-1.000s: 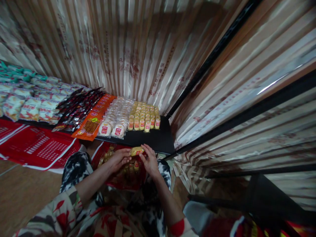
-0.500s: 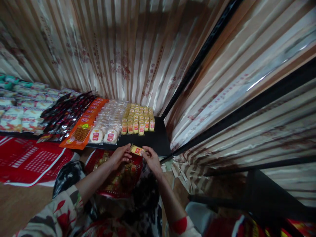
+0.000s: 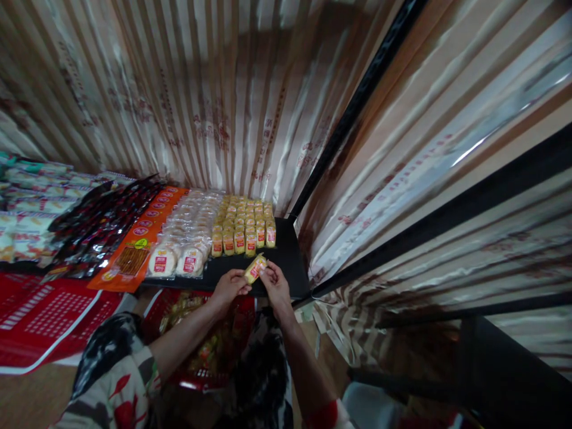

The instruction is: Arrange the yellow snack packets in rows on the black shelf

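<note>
Left grip (image 3: 230,287) and right grip (image 3: 277,286) pinch closed on one packet's (image 3: 254,268) ends, so we see its label. Matching rows (image 3: 243,229) lie just beyond.

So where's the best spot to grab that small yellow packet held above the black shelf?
Probably by its two short ends, one hand from each side: the yellow packet is long, slim and tilted, and the left hand and right hand pinch it that way.
</note>
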### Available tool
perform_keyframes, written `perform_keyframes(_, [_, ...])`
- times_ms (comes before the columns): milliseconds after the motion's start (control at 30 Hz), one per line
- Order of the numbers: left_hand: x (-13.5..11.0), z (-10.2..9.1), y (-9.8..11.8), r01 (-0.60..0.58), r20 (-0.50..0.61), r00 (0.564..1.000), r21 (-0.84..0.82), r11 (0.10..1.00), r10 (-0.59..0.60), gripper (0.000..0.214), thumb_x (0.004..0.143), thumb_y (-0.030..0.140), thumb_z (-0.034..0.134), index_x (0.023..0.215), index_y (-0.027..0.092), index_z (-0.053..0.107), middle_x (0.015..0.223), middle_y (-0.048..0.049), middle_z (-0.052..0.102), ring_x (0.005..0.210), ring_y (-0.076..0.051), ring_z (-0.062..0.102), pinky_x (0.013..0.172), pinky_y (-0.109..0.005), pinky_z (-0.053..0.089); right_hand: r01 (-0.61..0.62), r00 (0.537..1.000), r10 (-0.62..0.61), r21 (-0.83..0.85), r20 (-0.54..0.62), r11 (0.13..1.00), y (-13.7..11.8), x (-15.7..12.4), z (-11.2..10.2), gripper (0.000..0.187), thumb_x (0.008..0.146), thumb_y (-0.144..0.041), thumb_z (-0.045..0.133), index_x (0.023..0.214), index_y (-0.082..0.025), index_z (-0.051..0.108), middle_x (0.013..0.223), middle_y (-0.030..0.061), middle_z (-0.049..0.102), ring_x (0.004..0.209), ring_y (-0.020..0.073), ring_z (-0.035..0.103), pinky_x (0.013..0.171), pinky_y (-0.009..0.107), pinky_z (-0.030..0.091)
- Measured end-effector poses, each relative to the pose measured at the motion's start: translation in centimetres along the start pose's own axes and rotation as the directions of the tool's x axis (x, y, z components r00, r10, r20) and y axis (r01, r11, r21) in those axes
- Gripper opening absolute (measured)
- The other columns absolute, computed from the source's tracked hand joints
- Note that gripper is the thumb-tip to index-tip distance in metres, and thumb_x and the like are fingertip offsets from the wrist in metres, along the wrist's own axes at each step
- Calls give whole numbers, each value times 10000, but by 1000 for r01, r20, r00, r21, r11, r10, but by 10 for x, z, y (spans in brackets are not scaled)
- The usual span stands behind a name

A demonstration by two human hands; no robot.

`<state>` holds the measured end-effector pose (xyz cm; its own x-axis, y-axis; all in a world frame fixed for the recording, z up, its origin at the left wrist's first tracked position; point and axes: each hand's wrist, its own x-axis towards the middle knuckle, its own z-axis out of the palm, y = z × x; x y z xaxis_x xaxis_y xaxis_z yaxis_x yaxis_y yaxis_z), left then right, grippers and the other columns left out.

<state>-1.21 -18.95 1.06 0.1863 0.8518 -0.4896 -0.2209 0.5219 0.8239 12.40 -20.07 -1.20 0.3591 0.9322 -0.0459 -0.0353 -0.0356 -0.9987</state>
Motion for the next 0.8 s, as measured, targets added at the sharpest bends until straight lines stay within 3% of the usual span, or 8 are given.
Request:
perform_keyframes(133, [14,21,-4,-22,12,1000,-70,997,23,192,744,111,620,918,107,539,673,-22,627,575,-78,608,632,-195,506,12,1000,-12,6,-7,1000,13,7,2,434,675,-412,617,1029,-167,560,848,64,684,777,182,640,744,327,512])
perform_keyframes(200, [22,26,-6,-40,-12,999,17,999,40,250,771,127,584,1013,102,528,753,-43,629,603,-85,604,641,-218,514,40,998,-40,-7,-39,999,14,18,0,431,689,-394,597,1052,-164,560,854,63,683,766,176,638,727,315,513])
perform_keyframes(267, [28,28,-7,-117,-54,990,212,970,131,319,781,141,554,1097,117,512,900,-78,622,656,-103,604,671,-260,523,56,996,-59,-46,-60,997,13,34,-5,449,691,-381,580,1080,-156,560,864,64,675,753,167,631,714,302,510])
perform_keyframes(333, [32,29,-7,-263,-49,948,437,860,314,331,773,131,534,1104,152,534,1050,-91,588,784,-135,608,788,-310,509,66,995,-73,-100,-66,993,12,51,-8,464,685,-368,572,1095,-150,564,863,60,666,737,158,621,707,293,505])
perform_keyframes(400, [33,30,-5,-414,43,875,584,699,483,327,765,93,500,1073,177,570,1144,-81,557,980,-170,571,941,-331,433,88,994,-98,-155,-55,984,12,67,-10,458,685,-351,563,1097,-152,574,851,52,657,724,151,610,706,290,501])
perform_keyframes(500, [34,36,-2,-519,186,819,643,563,543,368,764,48,440,1085,164,578,1233,-87,522,1174,-191,464,1048,-329,331,136,987,-153,-253,-47,958,13,84,-9,417,696,-329,538,1071,-156,601,864,54,638,722,150,599,703,292,495])
perform_keyframes(633, [41,46,-1,-519,219,834,622,586,507,427,745,21,422,1129,154,555,1319,-90,466,1214,-193,436,1067,-346,317,172,977,-208,-388,-52,906,16,92,-3,352,699,-303,534,1009,-161,622,901,70,610,717,152,590,691,292,489])
perform_keyframes(800, [52,50,-1,-499,184,850,583,642,493,472,716,13,445,1144,183,550,1329,-63,466,1253,-186,393,1085,-350,292,200,970,-238,-378,-56,904,15,91,2,291,723,-281,513,991,-175,550,849,49,615,701,151,590,682,294,491])
